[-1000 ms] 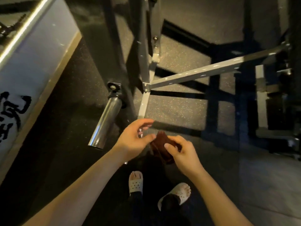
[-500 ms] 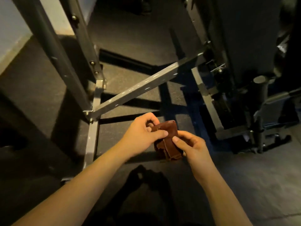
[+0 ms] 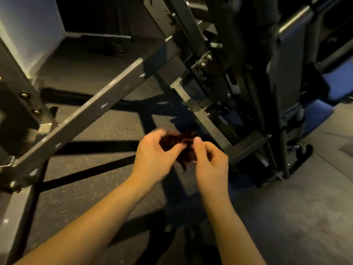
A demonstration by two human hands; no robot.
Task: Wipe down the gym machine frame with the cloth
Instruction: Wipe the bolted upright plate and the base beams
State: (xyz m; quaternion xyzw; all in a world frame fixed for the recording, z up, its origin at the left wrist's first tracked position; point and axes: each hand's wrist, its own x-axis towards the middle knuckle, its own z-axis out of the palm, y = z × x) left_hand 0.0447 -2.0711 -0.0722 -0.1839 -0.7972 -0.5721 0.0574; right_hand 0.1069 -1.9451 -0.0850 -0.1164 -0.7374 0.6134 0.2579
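Bunching the dark red cloth (image 3: 184, 145) just right of the picture's middle, my left hand (image 3: 154, 157) curls thumb and fingers round one side and my right hand (image 3: 210, 161) pinches the other, so each grip is closed on it. Half a second ago it lay folded flat; now it is crumpled and blurred, and the machine looms nearer. I judge that wiping has not yet begun. The grey frame bar (image 3: 99, 106) slants from lower left to upper centre above the speckled dark floor (image 3: 91, 199). The room is dim, with a pale wall (image 3: 28, 25) at upper left.

This was a gym. A grey steel machine frame (image 3: 99, 104) with bolted joints stood on dark, speckled rubber flooring (image 3: 107, 129) under dim light.
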